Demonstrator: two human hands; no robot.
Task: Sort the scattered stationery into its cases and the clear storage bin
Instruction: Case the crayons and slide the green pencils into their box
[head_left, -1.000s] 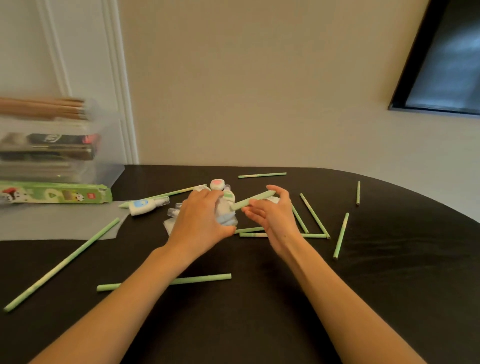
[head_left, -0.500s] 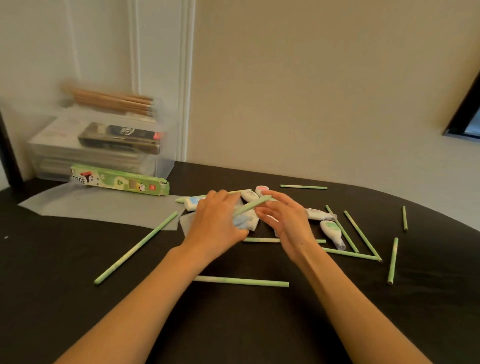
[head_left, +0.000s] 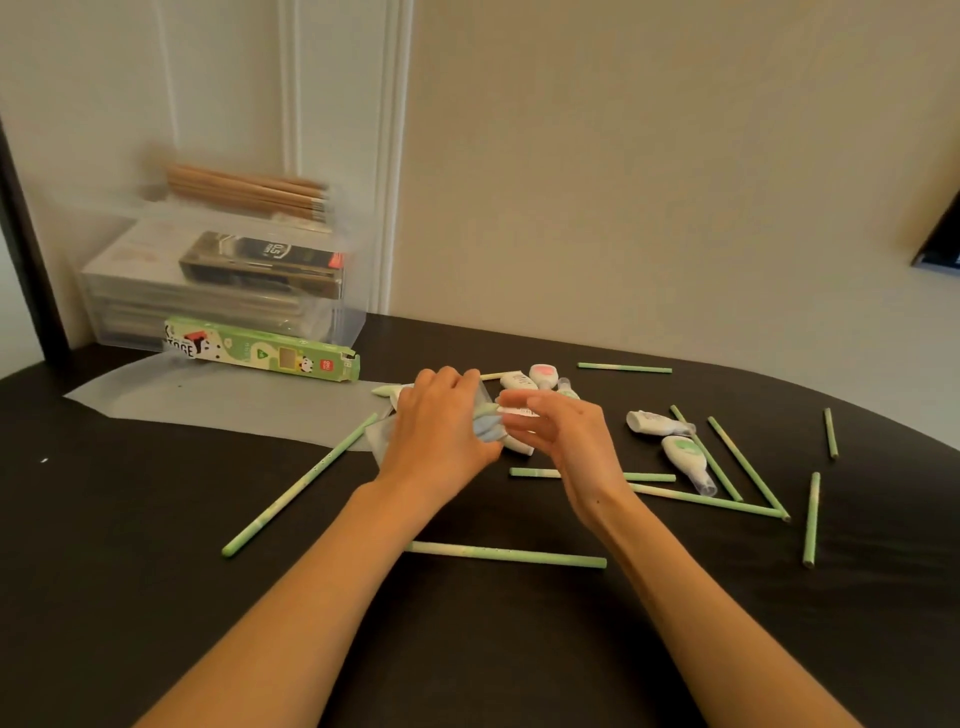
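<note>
Left hand grips a bundle of small correction-tape pieces mid-table; right hand, fingers loosely curled, touches it, grip unclear. Green pencils lie scattered on the black table; green pencil case beside the clear storage bin, far left. Risk: the overfull left-hand bundle may spill during carrying.

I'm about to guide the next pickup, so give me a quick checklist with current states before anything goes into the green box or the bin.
1. Left hand grips a blue item: ok.
2. Right hand free: cannot tell, its fingers meet the left hand's.
3. Green box end open: cannot tell.
4. Bin reachable, back left: ok.
5. Pencils gathered: not ok, scattered across the table.
</note>
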